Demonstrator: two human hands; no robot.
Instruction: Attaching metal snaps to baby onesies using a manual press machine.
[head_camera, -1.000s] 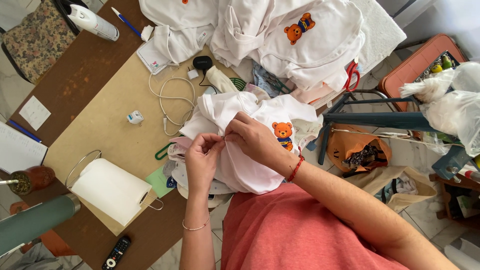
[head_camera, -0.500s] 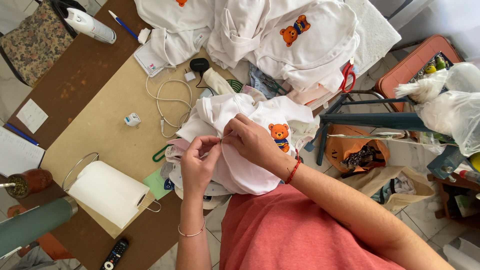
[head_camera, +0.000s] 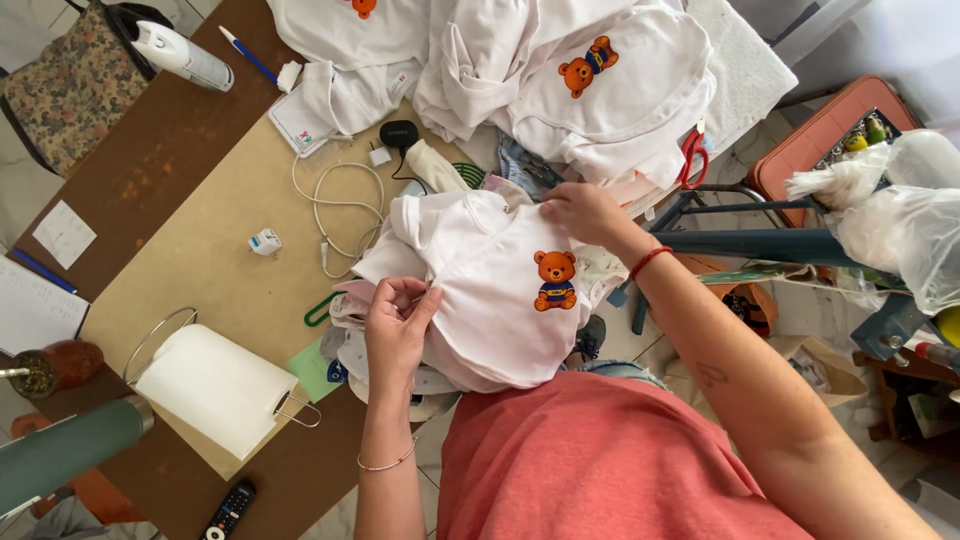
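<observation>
The right hand (head_camera: 583, 212) has left the spot where it pinched the white garment (head_camera: 490, 290) together with the left hand (head_camera: 397, 328); it now lies well apart from that hand, at the garment's far upper edge, fingers on the cloth. The left hand is alone at the near left edge, fingertips gathered on the fabric. With the right hand gone from over it, the garment is spread flatter and its front lies open to view, so the teddy bear patch (head_camera: 555, 279) shows whole, between the two hands and just below the right wrist.
</observation>
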